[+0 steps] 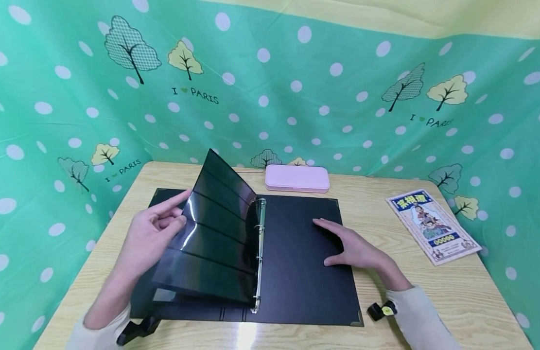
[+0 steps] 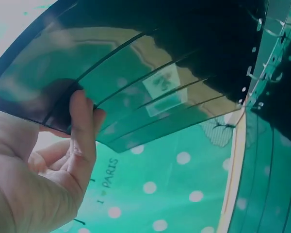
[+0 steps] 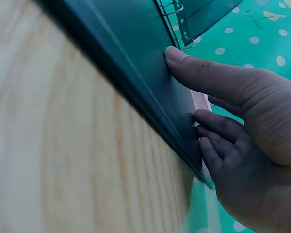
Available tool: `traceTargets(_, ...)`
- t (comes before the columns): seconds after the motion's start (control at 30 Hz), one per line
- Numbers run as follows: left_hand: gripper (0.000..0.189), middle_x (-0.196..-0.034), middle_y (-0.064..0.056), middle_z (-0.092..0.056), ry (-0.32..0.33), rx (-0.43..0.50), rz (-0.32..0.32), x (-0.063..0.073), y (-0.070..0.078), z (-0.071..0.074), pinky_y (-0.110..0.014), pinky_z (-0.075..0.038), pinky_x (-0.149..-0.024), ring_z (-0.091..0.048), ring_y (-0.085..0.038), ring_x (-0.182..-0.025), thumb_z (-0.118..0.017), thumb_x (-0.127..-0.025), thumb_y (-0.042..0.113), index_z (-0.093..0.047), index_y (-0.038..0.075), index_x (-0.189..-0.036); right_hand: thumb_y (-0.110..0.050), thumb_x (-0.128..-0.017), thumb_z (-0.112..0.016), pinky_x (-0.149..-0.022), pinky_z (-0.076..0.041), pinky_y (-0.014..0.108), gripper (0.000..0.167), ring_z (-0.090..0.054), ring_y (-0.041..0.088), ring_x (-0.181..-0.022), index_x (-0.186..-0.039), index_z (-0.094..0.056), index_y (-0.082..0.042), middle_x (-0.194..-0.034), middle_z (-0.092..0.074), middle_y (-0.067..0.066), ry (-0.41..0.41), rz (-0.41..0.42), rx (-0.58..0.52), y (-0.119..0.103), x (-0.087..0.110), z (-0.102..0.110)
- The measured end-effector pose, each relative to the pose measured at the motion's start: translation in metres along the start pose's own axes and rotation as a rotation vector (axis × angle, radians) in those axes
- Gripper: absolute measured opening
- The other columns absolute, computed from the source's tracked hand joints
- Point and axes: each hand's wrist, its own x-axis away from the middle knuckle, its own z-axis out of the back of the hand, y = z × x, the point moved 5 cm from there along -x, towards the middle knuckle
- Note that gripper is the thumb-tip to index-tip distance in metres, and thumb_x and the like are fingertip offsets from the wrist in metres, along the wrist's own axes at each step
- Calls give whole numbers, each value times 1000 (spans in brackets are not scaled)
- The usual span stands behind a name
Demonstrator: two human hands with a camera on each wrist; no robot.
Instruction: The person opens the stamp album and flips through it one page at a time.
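A black ring binder lies spread flat on the table, its metal rings running down the middle. Black glossy pocket pages, crossed by horizontal strips, stand tilted up from the rings over the left cover. My left hand pinches the outer edge of these pages between thumb and fingers. In the left wrist view, small pale rectangles show on the page's glossy surface. On the right inside cover, my right hand rests with thumb and fingers spread, gripping nothing; its fingertips touch the cover in the right wrist view.
A pink case sits behind the binder at the table's back edge. To the right lies a printed booklet with a colourful picture. Polka-dot green cloth hangs behind and around the wooden table.
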Motion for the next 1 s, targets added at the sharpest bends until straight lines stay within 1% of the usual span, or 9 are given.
traceTargets(0.1,50,-94,7,-68,11,-33,15,1,0,2,-32,-34,-44,-50,-14,-55,-71,-106,4,-67,11,-155,-13,-88,-95,-127,-35,67,103,-31,47,-164,-174,-38,-20,-179,-35,18,1,2,1,0,0,-1)
traceTargets(0.27,48,-93,11,-71,30,0,33,4,6,-1,-33,-34,-43,-50,-14,-53,-70,-107,5,-67,9,-155,-14,-89,-95,-127,-35,67,103,-31,46,-164,-174,-38,-19,-178,-35,18,2,6,11,0,-1,-3)
traceTargets(0.4,47,-91,14,-73,62,33,64,5,7,-3,-26,-44,-51,-64,-8,-63,-69,-108,7,-67,8,-154,-13,-89,-95,-127,-34,67,103,-30,46,-165,-175,-38,-20,-179,-34,17,1,5,17,-1,-1,-3)
traceTargets(0.5,46,-90,15,-74,84,42,85,5,5,-2,-22,-51,-59,-70,-7,-72,-68,-108,8,-67,9,-154,-11,-89,-94,-128,-34,66,103,-29,45,-165,-175,-38,-21,-179,-33,17,-3,9,16,-1,-1,-3)
traceTargets(0.57,45,-90,14,-74,89,29,84,4,3,-1,-23,-50,-57,-69,-9,-70,-69,-108,9,-68,9,-153,-10,-89,-94,-128,-34,66,103,-29,45,-165,-175,-38,-21,-180,-33,17,-5,13,16,-2,-1,-3)
traceTargets(0.67,45,-92,12,-73,55,-19,75,1,-2,3,-27,-43,-49,-62,-12,-63,-68,-108,10,-68,10,-154,-10,-90,-94,-128,-34,66,102,-28,46,-166,-175,-38,-21,-180,-32,17,-6,11,17,-2,0,-2)
traceTargets(0.8,47,-94,7,-71,-8,-105,74,-1,-9,9,-34,-34,-47,-52,-16,-57,-68,-109,11,-66,11,-156,-11,-90,-94,-127,-34,67,102,-28,46,-165,-175,-38,-20,-180,-31,18,-11,2,23,-3,1,-1)
traceTargets(0.93,48,-96,0,-73,-41,-161,65,-1,-14,11,-35,-35,-51,-54,-16,-60,-69,-109,12,-65,12,-157,-12,-90,-94,-127,-34,67,102,-28,46,-165,-175,-37,-20,-180,-31,18,-13,-2,30,-4,1,-1)
traceTargets(1.0,49,-97,-1,-75,-48,-173,54,0,-16,12,-33,-37,-53,-58,-14,-64,-70,-108,12,-65,11,-157,-12,-90,-94,-127,-34,67,102,-28,46,-165,-175,-37,-20,-180,-31,18,-10,-2,29,-4,1,-1)
